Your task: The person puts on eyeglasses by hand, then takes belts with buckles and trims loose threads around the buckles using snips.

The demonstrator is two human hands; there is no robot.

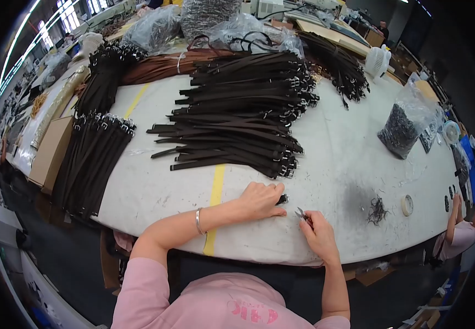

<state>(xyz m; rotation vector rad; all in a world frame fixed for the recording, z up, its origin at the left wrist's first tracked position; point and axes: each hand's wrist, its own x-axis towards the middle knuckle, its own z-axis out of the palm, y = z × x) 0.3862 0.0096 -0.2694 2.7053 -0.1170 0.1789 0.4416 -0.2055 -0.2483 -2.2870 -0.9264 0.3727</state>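
Note:
My left hand [258, 202], a metal bangle on its wrist, is closed on the white tabletop [325, 170]. From under its fingers sticks the end of a dark strap [283, 199] with a bit of shiny metal; the rest is hidden by the hand. Just to the right, my right hand [318, 233] grips small nippers [301, 214], their jaws pointing up and left toward the strap end. Beyond my left hand lies a broad pile of dark brown straps [232, 109], with metal buckles along its right side.
More buckled straps [92, 159] hang over the left edge beside a cardboard box [54, 151]. To the right are black thread scraps [377, 211], a tape roll [407, 205] and a filled plastic bag [402, 129]. A small fan [378, 61] stands behind. Another person [459, 236] works at far right.

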